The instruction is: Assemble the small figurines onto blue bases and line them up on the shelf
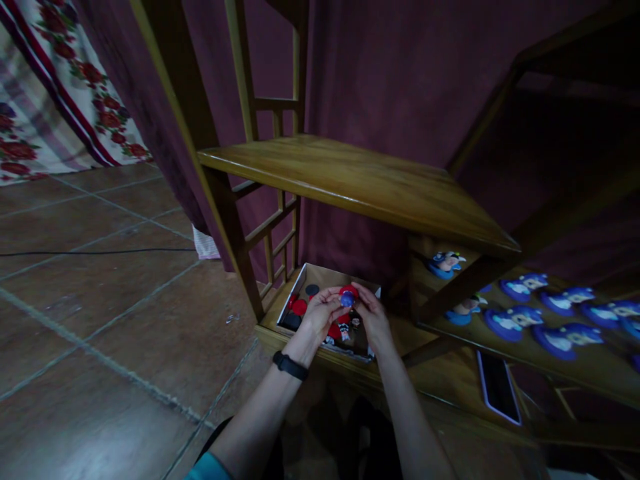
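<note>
Over a shallow white-edged box [331, 269] on the low shelf, both my hands meet around a small figurine [347, 297] with a red round part and a blue-purple part. My left hand [321, 311], with a black band on its wrist, pinches it from the left. From the right, the fingers of my right hand [371, 315] close on its red edge. Inside the box lie red discs [299, 307], dark discs [313, 290] and small figures [344, 331], partly hidden by my hands.
A wooden shelf board [340, 170] juts out above the box. To the right, several blue figurines [515, 321] stand on another shelf, with a phone [499, 388] lying below them. A purple curtain [370, 80] hangs behind; a dark cable [100, 252] crosses the tiled floor [100, 293].
</note>
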Demonstrator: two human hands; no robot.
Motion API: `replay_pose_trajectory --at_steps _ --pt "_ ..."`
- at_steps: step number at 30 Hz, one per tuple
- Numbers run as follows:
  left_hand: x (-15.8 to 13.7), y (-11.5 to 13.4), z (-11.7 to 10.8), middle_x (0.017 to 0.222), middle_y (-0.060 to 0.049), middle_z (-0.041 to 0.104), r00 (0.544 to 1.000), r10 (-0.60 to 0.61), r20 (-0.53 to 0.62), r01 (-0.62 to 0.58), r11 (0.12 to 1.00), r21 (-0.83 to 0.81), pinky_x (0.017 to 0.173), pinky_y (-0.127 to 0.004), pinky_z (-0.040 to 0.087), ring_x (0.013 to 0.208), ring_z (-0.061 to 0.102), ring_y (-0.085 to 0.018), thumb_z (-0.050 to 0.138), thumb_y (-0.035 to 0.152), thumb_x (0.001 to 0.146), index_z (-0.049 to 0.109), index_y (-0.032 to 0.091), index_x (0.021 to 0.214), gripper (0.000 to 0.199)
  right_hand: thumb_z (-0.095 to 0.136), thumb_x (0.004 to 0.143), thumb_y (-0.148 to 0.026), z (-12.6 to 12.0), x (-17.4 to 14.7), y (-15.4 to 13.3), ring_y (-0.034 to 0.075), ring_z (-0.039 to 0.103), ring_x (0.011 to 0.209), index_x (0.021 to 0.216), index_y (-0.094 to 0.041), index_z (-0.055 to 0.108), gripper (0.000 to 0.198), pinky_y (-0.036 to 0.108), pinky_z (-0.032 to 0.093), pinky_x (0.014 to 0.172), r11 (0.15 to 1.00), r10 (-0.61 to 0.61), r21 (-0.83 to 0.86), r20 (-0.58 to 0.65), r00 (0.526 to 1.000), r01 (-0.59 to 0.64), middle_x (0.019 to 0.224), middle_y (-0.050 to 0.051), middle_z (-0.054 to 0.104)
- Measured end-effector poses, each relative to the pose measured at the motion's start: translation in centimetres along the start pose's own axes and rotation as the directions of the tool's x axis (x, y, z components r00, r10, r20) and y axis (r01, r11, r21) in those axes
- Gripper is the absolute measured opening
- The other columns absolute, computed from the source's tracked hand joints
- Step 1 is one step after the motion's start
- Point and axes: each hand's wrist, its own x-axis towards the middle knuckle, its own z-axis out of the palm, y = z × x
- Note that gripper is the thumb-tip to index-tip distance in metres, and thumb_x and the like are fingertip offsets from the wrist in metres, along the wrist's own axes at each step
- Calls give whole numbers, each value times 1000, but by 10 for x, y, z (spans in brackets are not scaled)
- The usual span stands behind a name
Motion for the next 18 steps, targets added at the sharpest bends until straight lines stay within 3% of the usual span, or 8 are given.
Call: replay_pose_trajectory --at_steps 10,14,18 --pt "0 -6 4 70 -2 64 986 167 -21 -165 985 56 61 -23 48 60 59 -10 69 15 61 58 14 81 22 58 72 -27 5 1 9 20 56 103 105 -24 58 34 39 40 93 998 -20 54 -70 997 24 111 4 61" --pt "-2 -3 5 70 -2 63 991 128 -31 -125 990 67 62 -24 48 61 59 -10 69 16 60 58 14 80 22 56 73 -30 8 -1 7 20 55 104 107 -23 58 35 39 41 93 999 -11 32 -81 997 14 113 5 60" --pt "-5 6 6 76 -3 64 995 89 39 -90 995 47 66 -25 48 65 60 -11 70 16 60 58 15 83 25 56 73 -30 5 0 4 20 55 104 109 -25 57 36 39 42 91 998 2 62 -47 999 1 113 4 61"
